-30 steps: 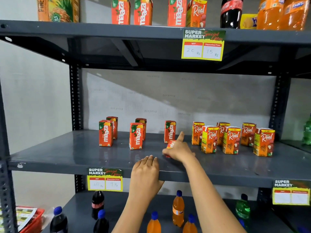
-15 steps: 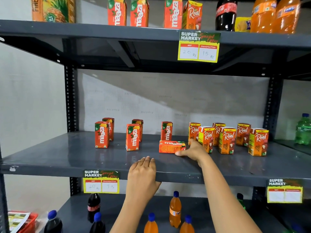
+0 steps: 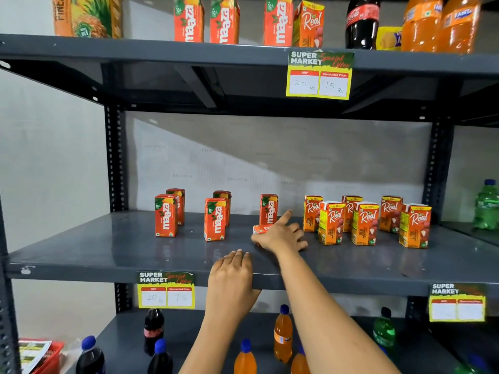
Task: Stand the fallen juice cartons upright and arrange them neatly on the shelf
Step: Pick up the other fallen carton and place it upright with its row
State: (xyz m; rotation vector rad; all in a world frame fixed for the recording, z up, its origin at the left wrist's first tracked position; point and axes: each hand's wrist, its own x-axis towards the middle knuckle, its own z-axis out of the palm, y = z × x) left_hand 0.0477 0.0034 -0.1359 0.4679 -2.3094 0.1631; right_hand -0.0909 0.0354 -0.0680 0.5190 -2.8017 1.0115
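Observation:
A fallen orange Maaza carton [image 3: 260, 229] lies on its side on the grey middle shelf [image 3: 108, 252]. My right hand [image 3: 280, 234] covers most of it, fingers around it and index finger pointing up. Directly behind stands an upright Maaza carton [image 3: 268, 211]. Further left are two pairs of upright Maaza cartons [image 3: 166, 215] [image 3: 215, 219]. Several upright Real cartons [image 3: 364, 222] stand to the right. My left hand [image 3: 232, 276] rests flat on the shelf's front edge, holding nothing.
The upper shelf [image 3: 162, 51] carries tall cartons and soda bottles, with a price tag [image 3: 320, 74] on its edge. Bottles [image 3: 282, 333] stand on the lower shelf. A green bottle [image 3: 487, 205] is at far right. A black upright post [image 3: 114, 157] stands at the left.
Half a second ago the fallen carton lay fully visible with my right hand touching its right end. Now my right hand has moved left over it and closed on it. My left hand stayed put.

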